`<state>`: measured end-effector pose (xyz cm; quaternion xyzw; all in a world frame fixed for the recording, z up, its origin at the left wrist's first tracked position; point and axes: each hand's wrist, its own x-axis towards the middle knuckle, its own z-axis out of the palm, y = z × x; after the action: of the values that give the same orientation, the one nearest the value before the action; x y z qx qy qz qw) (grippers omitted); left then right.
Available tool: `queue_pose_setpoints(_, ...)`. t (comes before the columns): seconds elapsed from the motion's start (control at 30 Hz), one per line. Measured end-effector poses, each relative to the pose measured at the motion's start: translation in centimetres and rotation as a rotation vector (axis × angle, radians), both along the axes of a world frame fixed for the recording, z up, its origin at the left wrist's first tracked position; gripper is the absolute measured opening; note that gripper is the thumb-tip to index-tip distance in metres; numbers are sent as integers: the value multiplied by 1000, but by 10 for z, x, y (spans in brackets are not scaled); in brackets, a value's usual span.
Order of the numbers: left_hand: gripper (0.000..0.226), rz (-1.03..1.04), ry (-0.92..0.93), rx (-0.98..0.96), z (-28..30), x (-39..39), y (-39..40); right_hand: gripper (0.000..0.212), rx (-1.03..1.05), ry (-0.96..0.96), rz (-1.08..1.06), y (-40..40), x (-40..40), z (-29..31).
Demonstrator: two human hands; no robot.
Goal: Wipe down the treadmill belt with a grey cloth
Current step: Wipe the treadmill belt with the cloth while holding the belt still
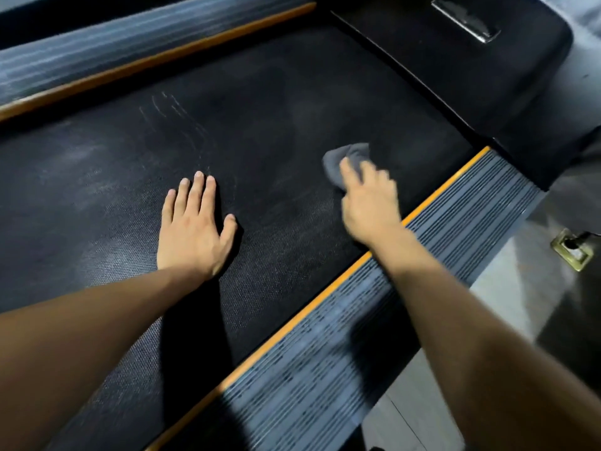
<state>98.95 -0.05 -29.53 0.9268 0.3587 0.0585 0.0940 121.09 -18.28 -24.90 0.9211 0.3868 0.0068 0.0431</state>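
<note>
The black treadmill belt (260, 125) runs between ribbed, orange-edged side rails (357, 336) – wide bare belt toward its far-left edge. Left hand (195, 232) lies flat, fingers spread, holding nothing. Right hand (369, 203) presses the bunched grey cloth (348, 157) near the belt's right edge – blurred

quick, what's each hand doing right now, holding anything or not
Left hand: open, flat on the treadmill belt, holding nothing.
Right hand: pressing the grey cloth onto the belt.

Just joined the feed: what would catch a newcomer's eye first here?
The right hand pressing a bunched grey cloth onto the black treadmill belt, near the orange-edged right side rail. The left hand lies flat, fingers spread, mid-belt. Pale scuff marks streak the belt beyond it.
</note>
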Motion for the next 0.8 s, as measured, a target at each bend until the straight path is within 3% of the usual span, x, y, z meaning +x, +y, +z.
queue_pose_setpoints(0.1, 78, 6, -3, 1, 1, 0, 0, 74, 58, 51, 308, 1, -88, -5)
queue_pose_setpoints(0.2, 78, -3, -6, -11, 2, -2, 0, 75, 108, 136, 471, -11, -77, -5)
queue_pose_setpoints(0.37, 77, -5, 2, -9, 2, -1, 1, 74, -4, 258, -167, -39, 42, 3)
queue_pose_setpoints(0.47, 77, 4, 9, -9, 1, 0, 1, 82, 11, 326, -324, -26, 34, 9)
queue_pose_setpoints(0.53, 77, -3, 10, -21, 1, 1, 1, 83, 75, 309, -249, -21, 5, 4)
queue_pose_setpoints(0.67, 78, -9, 15, -18, 1, -1, 0, 73, 265, 380, 167, -8, -90, -5)
queue_pose_setpoints(0.8, 78, -71, -13, -50, 4, -5, 6, 78, 255, 315, 373, 0, -136, -14)
